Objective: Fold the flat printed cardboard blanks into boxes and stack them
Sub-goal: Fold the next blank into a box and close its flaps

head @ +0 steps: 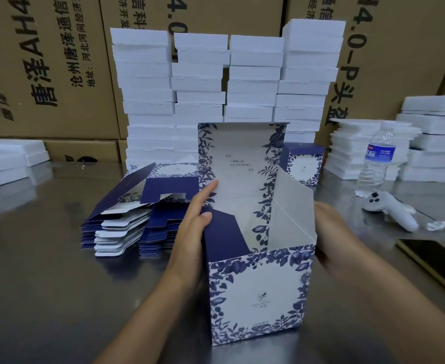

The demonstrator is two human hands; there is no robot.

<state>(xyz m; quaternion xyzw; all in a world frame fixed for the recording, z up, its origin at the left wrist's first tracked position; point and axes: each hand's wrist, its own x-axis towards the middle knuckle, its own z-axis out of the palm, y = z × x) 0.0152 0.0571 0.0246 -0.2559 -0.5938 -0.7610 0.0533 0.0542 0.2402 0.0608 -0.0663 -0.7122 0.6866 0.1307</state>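
**A light card box, best held by its walls**

The blue-and-white floral printed cardboard box point(258, 292) stands upright on the grey metal worktop point(45, 271), right in front of the person. Its top is open, the tall lid flap point(239, 158) is raised at the back, and a navy side flap point(224, 232) is tilted inward.

The left hand point(192, 227) lies flat against the left wall. Its fingers point(205, 193) are stretched out rather than curled, and the thumb rests on the navy flap. The right hand point(331, 237) is at the right wall, but it is blurred and partly hidden by the card, so it cannot be told whether it grips.

The box looks thin-walled, empty and very light. It is probably stiff along its creases, but the open panels would bow or dent under a hard squeeze. The printed surface looks smooth and may be a little slippery. Flat palms on opposite walls, close to the corner folds, seem the safest hold. The loose flaps should be pressed near their hinge lines rather than at their free edges.

To the left lies the pile of flat navy-and-white blanks point(127, 227). One finished floral box point(304, 164) sits behind the open one.
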